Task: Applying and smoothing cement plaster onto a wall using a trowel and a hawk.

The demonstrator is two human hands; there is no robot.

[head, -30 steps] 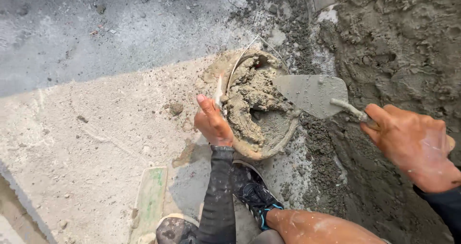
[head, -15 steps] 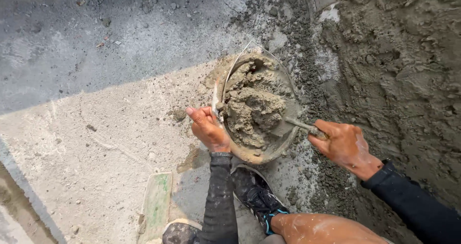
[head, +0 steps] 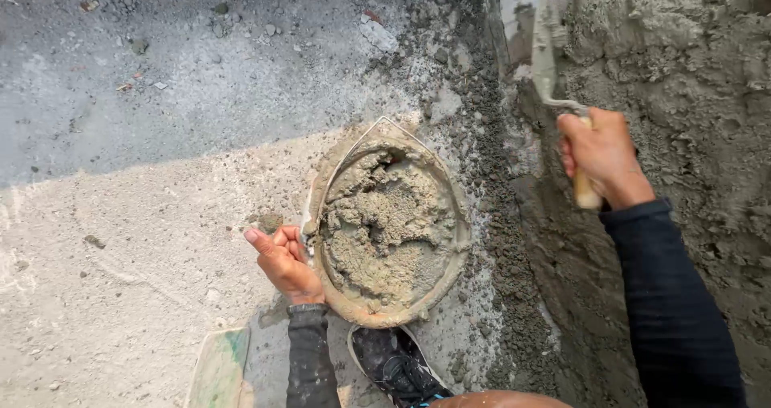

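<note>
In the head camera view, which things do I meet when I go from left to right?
green float board → left hand → bucket of mortar → right hand holding the trowel → plastered wall.

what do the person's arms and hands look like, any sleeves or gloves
Both hands are bare, with no gloves. The left hand comes out of a long, close-fitting dark sleeve with a narrow dark band at the wrist. The right hand has a matching dark long sleeve ending at the wrist. No markings show on either sleeve.
</note>
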